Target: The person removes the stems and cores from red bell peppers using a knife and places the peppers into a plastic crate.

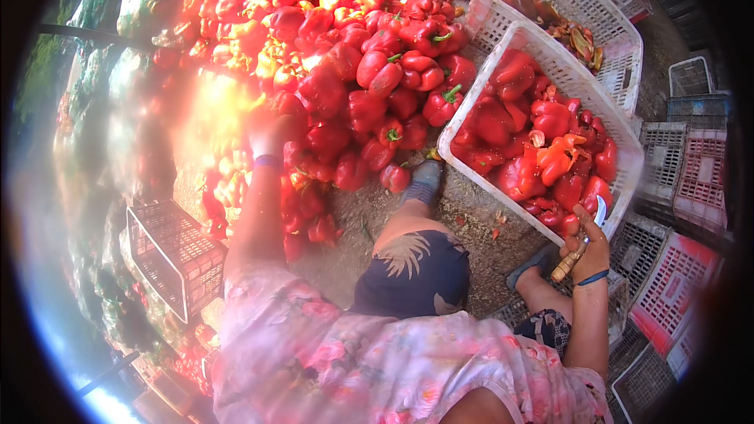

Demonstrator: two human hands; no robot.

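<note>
My right hand is closed around a small knife with a wooden handle and a short, curved blade pointing up. It is beside the near right corner of a white plastic crate holding red bell peppers, some of them cut or broken. On the left, my left hand reaches to a large pile of whole red bell peppers. Glare and blur hide its fingers, so whether it grips a pepper is unclear.
Behind the first crate stands another white crate with pepper scraps. Stacked crates line the right side. A lone crate and full green net sacks are at the left. My legs are between pile and crate.
</note>
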